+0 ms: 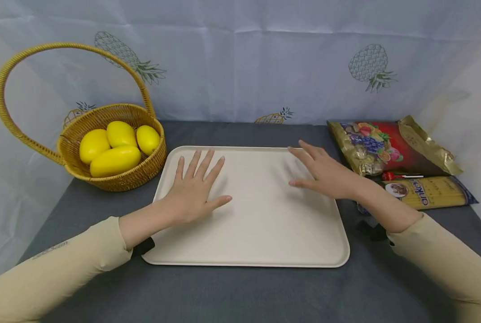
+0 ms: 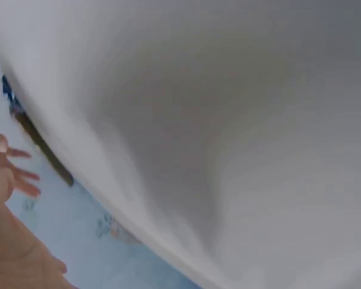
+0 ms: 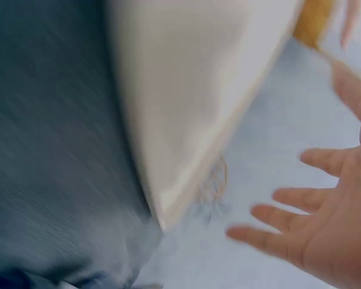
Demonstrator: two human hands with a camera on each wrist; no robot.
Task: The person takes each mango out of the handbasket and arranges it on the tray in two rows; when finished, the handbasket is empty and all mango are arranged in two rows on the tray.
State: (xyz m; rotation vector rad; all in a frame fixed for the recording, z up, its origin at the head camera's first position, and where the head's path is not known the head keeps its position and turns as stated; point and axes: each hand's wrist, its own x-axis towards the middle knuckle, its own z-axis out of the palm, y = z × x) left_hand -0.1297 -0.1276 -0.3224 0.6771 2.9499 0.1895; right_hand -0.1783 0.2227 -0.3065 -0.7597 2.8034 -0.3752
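A cream rectangular tray (image 1: 256,242) lies on the dark grey tabletop with nothing on its surface. Over its left part hovers my left hand (image 1: 192,195), palm down, fingers spread and straight. My right hand (image 1: 325,172) is above the tray's right side, fingers extended toward the left and thumb apart. Neither hand holds anything. In the left wrist view the tray (image 2: 277,180) fills most of the picture, and part of the left hand (image 2: 18,253) shows at lower left. The right wrist view shows the right hand (image 3: 331,223) with its fingers spread beside the tray (image 3: 180,90).
A woven basket (image 1: 139,177) with a tall handle stands at the left, holding several yellow mango-like fruits (image 1: 115,161). On the right lie a red and gold bag (image 1: 398,148), a red lollipop (image 1: 389,176) and a yellow pasta packet (image 1: 430,193). A pineapple-print curtain (image 1: 240,67) hangs behind.
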